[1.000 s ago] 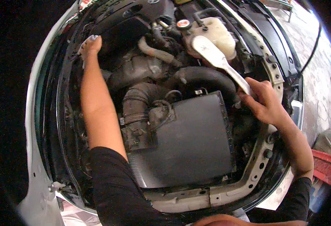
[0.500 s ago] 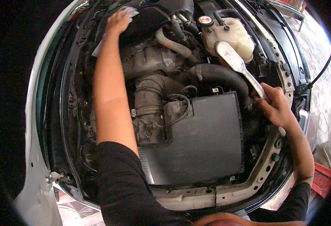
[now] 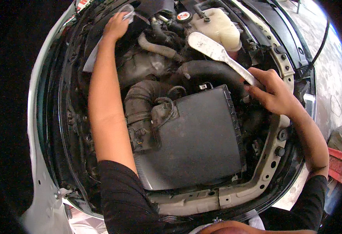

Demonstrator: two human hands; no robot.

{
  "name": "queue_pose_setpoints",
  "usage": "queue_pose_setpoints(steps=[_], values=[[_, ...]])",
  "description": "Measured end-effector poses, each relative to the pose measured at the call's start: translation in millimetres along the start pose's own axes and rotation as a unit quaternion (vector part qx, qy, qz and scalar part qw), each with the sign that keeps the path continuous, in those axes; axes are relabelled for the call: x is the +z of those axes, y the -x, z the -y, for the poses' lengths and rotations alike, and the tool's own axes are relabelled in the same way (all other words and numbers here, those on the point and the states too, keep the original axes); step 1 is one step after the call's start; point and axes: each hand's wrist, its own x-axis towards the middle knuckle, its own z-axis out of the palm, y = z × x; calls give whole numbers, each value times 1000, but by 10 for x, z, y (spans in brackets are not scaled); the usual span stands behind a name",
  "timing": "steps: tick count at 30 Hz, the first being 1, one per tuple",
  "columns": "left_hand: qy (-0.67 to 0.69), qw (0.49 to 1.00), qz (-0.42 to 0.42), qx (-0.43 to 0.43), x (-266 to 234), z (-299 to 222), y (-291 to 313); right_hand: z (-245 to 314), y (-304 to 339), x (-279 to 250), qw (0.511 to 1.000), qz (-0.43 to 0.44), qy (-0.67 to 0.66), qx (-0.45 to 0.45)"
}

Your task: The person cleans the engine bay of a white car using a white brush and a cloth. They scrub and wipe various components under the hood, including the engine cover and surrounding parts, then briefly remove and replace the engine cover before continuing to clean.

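Observation:
My left hand (image 3: 116, 26) reaches to the far left of the engine bay, its fingers closed round a translucent whitish thing (image 3: 128, 12) whose kind I cannot make out. In my right hand (image 3: 270, 91) is the thin handle of a long-handled white brush (image 3: 206, 46), its broad head pointing to the far left. The back of the head faces up, so its bristles are hidden. Beyond the head stands a cream plastic reservoir (image 3: 217, 29), and below it runs a thick black hose (image 3: 213, 74). Whether the brush touches either one I cannot tell.
A black air filter box (image 3: 196, 136) fills the near middle, joined to a ribbed intake duct (image 3: 141, 97). The pale front crossmember (image 3: 194, 202) curves round the near and right sides. A red object (image 3: 339, 163) lies beyond the car at right.
The view has shifted, so the engine parts sit further left. The brush head now lies nearer the thick hose and less over the reservoir. Both hands keep their hold.

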Motion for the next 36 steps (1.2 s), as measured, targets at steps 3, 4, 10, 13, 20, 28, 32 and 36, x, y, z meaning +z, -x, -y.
queue_pose_setpoints(steps=[3,4,10,13,20,28,32,36], values=[[14,999,5,48,16,-278,-191,15,-35,-46,994,97,-27,51],[17,999,-5,39,12,-356,-219,-18,-28,-42,996,81,-37,8],[68,996,2,54,-45,-233,-103,48,-9,-33,994,91,-56,0],[118,982,-18,147,-83,-643,-49,78,-26,-86,994,108,-33,6],[14,999,-30,5,189,-81,-224,-6,-12,53,993,95,-68,-25],[-69,953,75,-285,-79,329,53,4,15,-7,993,109,-35,21],[-88,930,108,-341,-146,798,273,-4,2,-14,990,128,-36,39],[-89,908,104,-396,-216,1254,371,48,40,51,995,95,-27,29]])
